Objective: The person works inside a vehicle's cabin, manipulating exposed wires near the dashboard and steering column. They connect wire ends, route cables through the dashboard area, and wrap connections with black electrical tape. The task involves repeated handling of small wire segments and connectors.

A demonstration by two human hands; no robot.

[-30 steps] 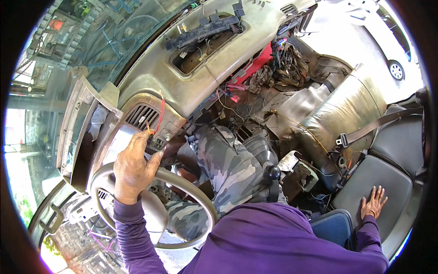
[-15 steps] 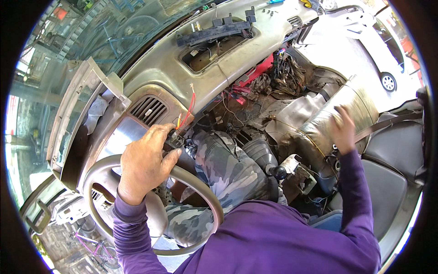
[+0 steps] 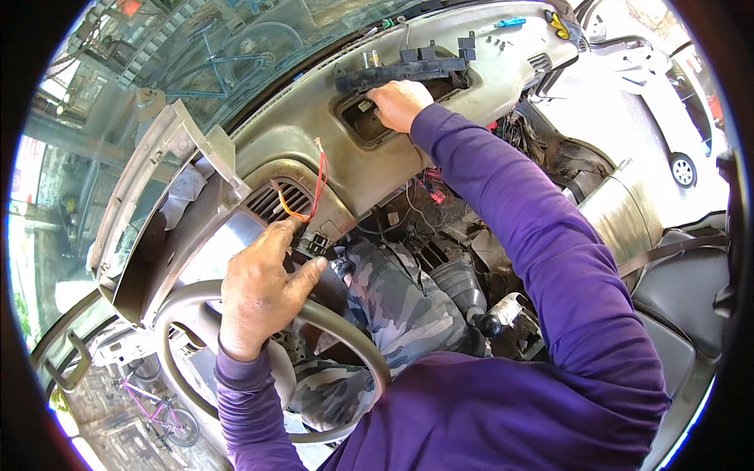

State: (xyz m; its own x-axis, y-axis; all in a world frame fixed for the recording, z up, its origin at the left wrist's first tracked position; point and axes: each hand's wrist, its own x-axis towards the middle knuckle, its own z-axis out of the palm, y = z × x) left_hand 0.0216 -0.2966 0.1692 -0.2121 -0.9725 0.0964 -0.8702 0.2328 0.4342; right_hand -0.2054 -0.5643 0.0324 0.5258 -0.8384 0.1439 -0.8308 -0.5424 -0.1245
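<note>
My left hand [image 3: 267,286] is above the steering wheel [image 3: 345,326], its thumb and fingers around a black electrical connector [image 3: 316,243]. Red and orange wires [image 3: 320,184] rise beside its fingertips, in front of the round-framed air vent [image 3: 281,200]. My right hand [image 3: 400,106] reaches across to the rectangular opening [image 3: 363,129] in the beige dashboard [image 3: 440,71]. Its fingers are curled at the opening's upper edge; whatever they grip is hidden. A long black plastic bracket [image 3: 385,74] lies just behind that hand.
A loose instrument-cluster surround [image 3: 145,184] leans at the left by the windscreen. The gear lever's black knob [image 3: 490,325] stands beside my camouflage-clad leg. Bundled wires [image 3: 525,137] hang beneath the dashboard. A blue tool [image 3: 510,22] and yellow-black item [image 3: 559,25] lie on top.
My right hand has moved from the passenger side, over the seat, left and forward to the dashboard opening. My left hand still has the connector. The view has shifted slightly.
</note>
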